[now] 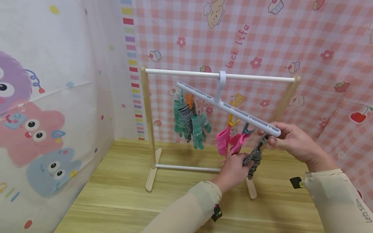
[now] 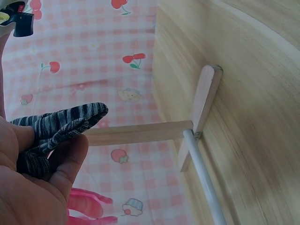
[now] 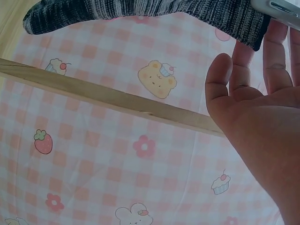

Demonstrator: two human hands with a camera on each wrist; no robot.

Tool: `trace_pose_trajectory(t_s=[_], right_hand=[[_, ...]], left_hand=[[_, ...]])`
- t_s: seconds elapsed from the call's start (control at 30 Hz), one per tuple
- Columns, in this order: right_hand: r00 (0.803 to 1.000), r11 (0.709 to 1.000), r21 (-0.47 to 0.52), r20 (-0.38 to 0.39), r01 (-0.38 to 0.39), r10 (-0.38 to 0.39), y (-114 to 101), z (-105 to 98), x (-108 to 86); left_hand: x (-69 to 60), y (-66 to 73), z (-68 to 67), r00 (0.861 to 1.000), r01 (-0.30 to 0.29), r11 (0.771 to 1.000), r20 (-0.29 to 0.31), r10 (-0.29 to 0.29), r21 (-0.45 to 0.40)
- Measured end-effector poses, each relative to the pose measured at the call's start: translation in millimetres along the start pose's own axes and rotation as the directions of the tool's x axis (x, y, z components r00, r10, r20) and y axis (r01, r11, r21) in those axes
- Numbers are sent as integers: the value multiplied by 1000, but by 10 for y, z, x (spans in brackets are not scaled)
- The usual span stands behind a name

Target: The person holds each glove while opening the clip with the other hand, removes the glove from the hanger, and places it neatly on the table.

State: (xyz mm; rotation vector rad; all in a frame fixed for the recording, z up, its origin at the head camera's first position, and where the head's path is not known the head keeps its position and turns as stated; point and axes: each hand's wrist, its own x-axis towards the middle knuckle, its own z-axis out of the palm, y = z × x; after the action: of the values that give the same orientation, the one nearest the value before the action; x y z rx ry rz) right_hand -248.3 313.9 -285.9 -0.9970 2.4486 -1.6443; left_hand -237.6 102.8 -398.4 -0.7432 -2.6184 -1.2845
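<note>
A pale lilac hanger (image 1: 244, 111) hooks over the rack's white top bar, its right end tilted down toward the person. My left hand (image 1: 235, 170) pinches a black-and-grey striped glove (image 1: 254, 161) by its lower part, between thumb and fingers. At the hanger's right end is my right hand (image 1: 294, 142), thumb and fingers around that end, close by the glove's cuff (image 3: 243, 26). Whether a clip sits under those fingers is hidden. Pink gloves (image 1: 223, 142) hang beside it from a yellow clip (image 1: 232, 121) and a dark clip (image 1: 247, 129).
Green gloves (image 1: 199, 131) and another striped glove (image 1: 186, 116) hang from clips on the hanger's left half. The rack has wooden posts (image 1: 148, 119), wooden feet (image 1: 151, 176) and a white lower bar (image 1: 186, 168). It stands on a wood-grain table (image 1: 116, 200) before a pink checked cloth (image 1: 175, 26).
</note>
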Motion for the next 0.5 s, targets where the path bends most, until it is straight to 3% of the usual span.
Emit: trace_pose_trajectory(t_s=[0.17,0.4,0.5], right_hand=[[1000,1000,28,10,13,-13,-20,21,8],[1000,999,40,4,18,-18,-20,36,14],[1000,999,31,-12,12,-12,-22,42,16]], left_hand=[[-1,-22,11,1000,-13,1000,-5,13,8],[-28,-58,13,1000,-15,997,2,15,-76],[-39,-57,10,1000,-23,998,7,24,-64]])
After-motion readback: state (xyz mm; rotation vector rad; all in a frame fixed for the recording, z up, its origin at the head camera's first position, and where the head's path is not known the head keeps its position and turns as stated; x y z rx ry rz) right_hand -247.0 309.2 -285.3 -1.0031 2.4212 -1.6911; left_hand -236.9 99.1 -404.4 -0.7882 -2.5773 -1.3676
